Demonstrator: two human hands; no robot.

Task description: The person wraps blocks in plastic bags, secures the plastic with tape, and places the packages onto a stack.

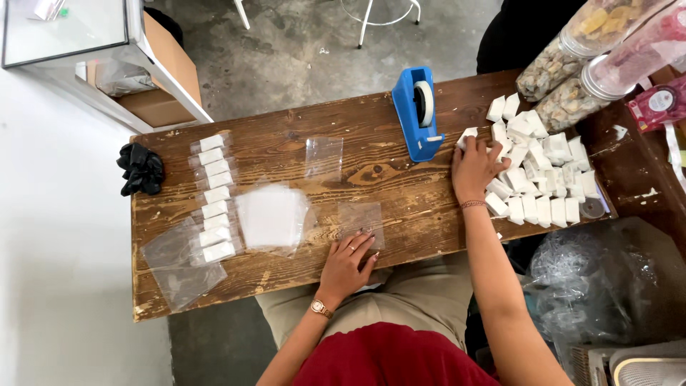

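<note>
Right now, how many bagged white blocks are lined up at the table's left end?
8, in one column of bagged white blocks near the left end of the table, running from the far edge to the near edge. Overlapping clear bags may hide another.

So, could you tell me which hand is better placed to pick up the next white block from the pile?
The right hand: it already rests on the pile of white blocks beside the blue tape dispenser. The left hand is apart from it, fingertips on a small clear bag.
</note>
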